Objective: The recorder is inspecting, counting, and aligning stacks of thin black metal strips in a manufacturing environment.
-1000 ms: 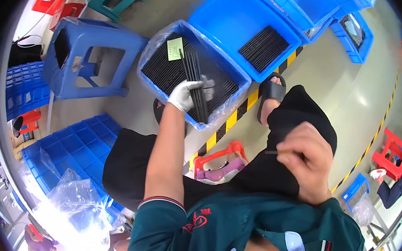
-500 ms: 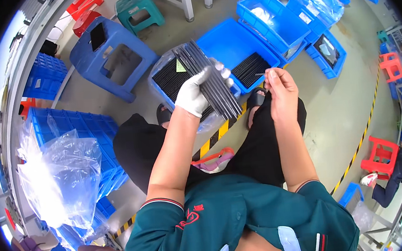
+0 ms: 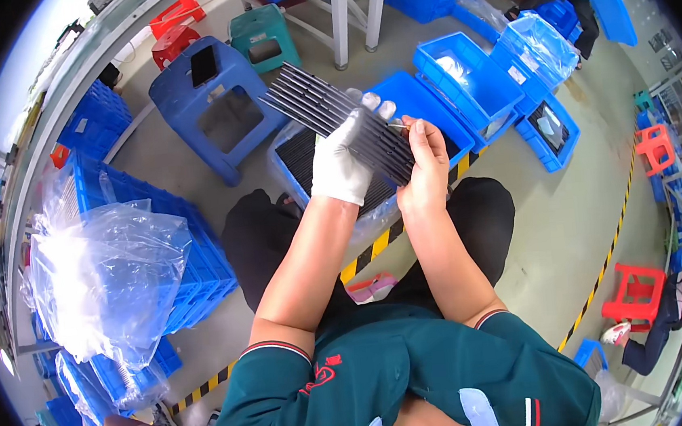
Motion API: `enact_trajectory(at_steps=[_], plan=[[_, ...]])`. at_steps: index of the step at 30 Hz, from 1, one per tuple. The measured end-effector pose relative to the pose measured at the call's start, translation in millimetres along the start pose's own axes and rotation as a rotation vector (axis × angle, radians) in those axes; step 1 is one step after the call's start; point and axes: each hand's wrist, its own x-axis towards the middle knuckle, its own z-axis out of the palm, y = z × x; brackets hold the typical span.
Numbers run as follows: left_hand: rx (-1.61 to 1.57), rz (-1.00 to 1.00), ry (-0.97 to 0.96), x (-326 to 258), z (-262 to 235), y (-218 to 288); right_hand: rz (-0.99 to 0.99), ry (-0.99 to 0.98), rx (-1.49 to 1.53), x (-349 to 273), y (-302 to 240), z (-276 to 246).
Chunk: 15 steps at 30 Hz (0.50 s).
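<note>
My left hand (image 3: 343, 160), in a white glove, grips a flat bundle of long dark ribbed strips (image 3: 317, 103) and holds it raised in front of me. My bare right hand (image 3: 424, 165) touches the bundle's near end with its fingertips pinched on one strip. Below the hands stands a blue bin (image 3: 294, 156) lined with clear plastic and filled with more dark strips. I sit with my knees in dark trousers on either side of it.
A blue plastic stool (image 3: 214, 110) stands to the left of the bin, with green and red stools behind it. More blue bins (image 3: 467, 72) lie to the right. Stacked blue crates with clear plastic bags (image 3: 111, 274) are at my left. Yellow-black floor tape (image 3: 369, 251) runs under me.
My left hand lifted the bundle of strips out of the bin and up toward me. My right hand rose from my lap and met the bundle's near end.
</note>
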Motion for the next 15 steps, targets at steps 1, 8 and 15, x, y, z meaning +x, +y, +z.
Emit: enact_trajectory(at_steps=[1,8,15], plan=[[-0.028,-0.016,-0.041,1.2,0.0,0.9,0.025,-0.027,0.024,-3.0,1.3,0.3],[0.392,-0.258,0.313,26.4,-70.6,38.0,-0.034,-0.108,-0.45,47.0,-16.8,-36.5],[1.046,-0.706,0.54,64.6,-196.2,47.8,-0.085,-0.161,-0.646,115.2,-56.5,-64.4]])
